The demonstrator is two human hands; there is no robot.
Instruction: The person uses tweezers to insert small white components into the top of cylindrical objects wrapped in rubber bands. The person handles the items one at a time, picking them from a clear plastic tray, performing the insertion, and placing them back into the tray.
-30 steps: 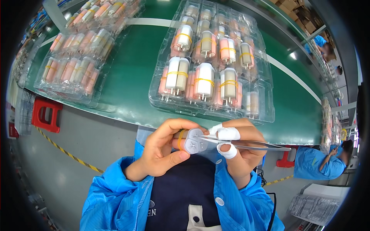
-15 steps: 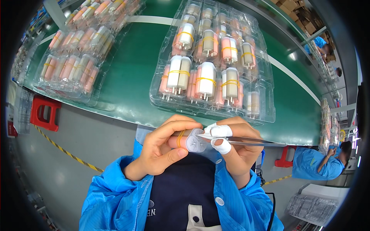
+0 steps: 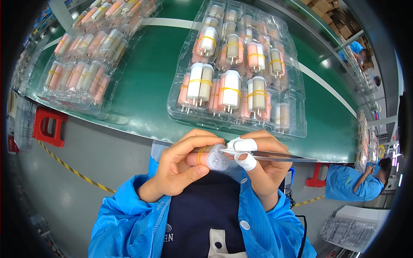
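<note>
A: Why's the cylinder bundle (image 3: pixel 211 157) up off the bench (image 3: pixel 146 86), close to the chest?

B: Left hand (image 3: pixel 183 165) wraps it so the white end cap faces the camera; right hand (image 3: pixel 258 165), taped fingertips, pinches tweezers (image 3: pixel 275 155) w/ tips at that cap.

A: Axis?

B: Roughly horizontal, cap toward the person's right, yellow band around the pink body. Prob. several cells, but hard to tell.

A: Trays?

B: Clear tray (image 3: pixel 241 73) straight ahead, another tray (image 3: pixel 86 64) left, both w/ banded bundles.
</note>
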